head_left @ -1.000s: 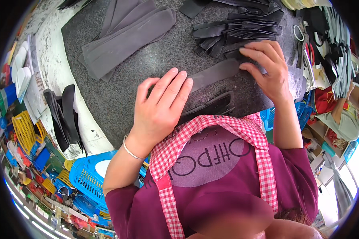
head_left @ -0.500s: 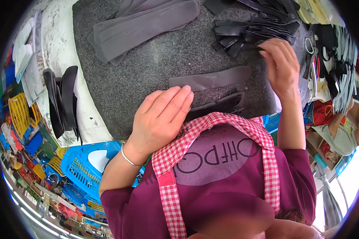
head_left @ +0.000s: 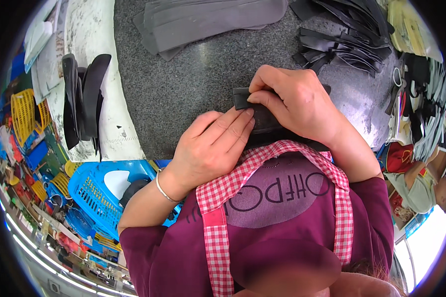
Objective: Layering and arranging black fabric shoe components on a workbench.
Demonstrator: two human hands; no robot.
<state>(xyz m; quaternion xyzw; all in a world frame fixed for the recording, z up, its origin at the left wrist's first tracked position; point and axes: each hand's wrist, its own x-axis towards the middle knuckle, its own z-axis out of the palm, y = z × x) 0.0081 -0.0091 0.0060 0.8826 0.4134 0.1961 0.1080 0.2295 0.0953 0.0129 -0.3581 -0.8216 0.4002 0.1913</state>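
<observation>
My right hand (head_left: 300,104) pinches a short black strip (head_left: 241,97) between thumb and fingertips. It lies at the left end of a longer dark piece, mostly hidden under this hand. My left hand (head_left: 213,143) rests flat on the table, fingers stretched out, its fingertips touching the strip's lower edge. More black material lies by the table's near edge, partly covered by my hands and apron. At the far side is a stack of long grey insole-shaped pieces (head_left: 208,22). A bundle of narrow black strips (head_left: 342,49) lies to the right of it.
The dark speckled tabletop (head_left: 168,94) has a white sheet (head_left: 116,109) along its left side, with several curved black pieces (head_left: 86,99) on it. A blue plastic basket (head_left: 96,200) stands below left. Pale strips (head_left: 428,86) hang at the right, near another person's arm (head_left: 411,173).
My right hand has come from the bundle of strips toward my left hand, bringing a black strip onto the grey piece's left end. My left hand remains beside that end.
</observation>
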